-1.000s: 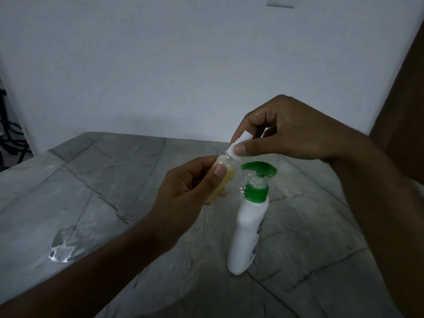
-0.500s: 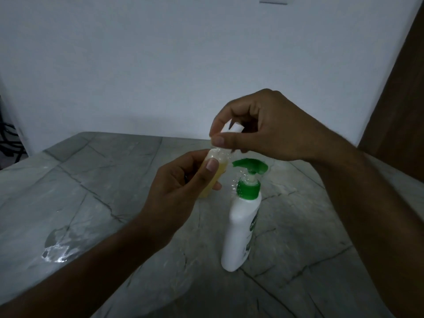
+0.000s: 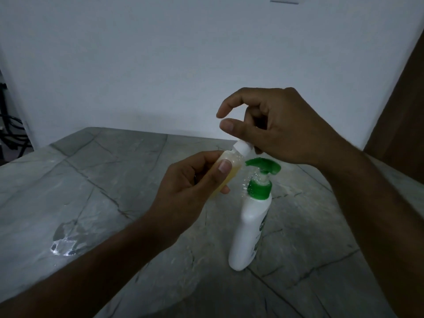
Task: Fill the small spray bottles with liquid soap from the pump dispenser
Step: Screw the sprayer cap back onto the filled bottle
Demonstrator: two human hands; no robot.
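My left hand (image 3: pixel 190 189) grips a small clear bottle (image 3: pixel 232 165) holding yellow liquid, tilted up to the right above the table. A white cap (image 3: pixel 242 146) sits on its neck. My right hand (image 3: pixel 282 127) hovers just above the cap, thumb and forefinger parted and pinching nothing; the lower fingers are hidden behind the cap. The white pump dispenser (image 3: pixel 250 226) with a green pump head (image 3: pixel 263 167) stands upright on the table, directly under my right hand.
The grey marble-look table (image 3: pixel 114 180) has a small wet patch (image 3: pixel 64 242) at the left. A white wall lies behind, a brown door (image 3: pixel 401 111) stands at the right, and dark cables (image 3: pixel 9 129) hang at the far left.
My right hand pinched the white cap on the small bottle before; now its thumb and forefinger have let go and lifted slightly. The left hand keeps its grip.
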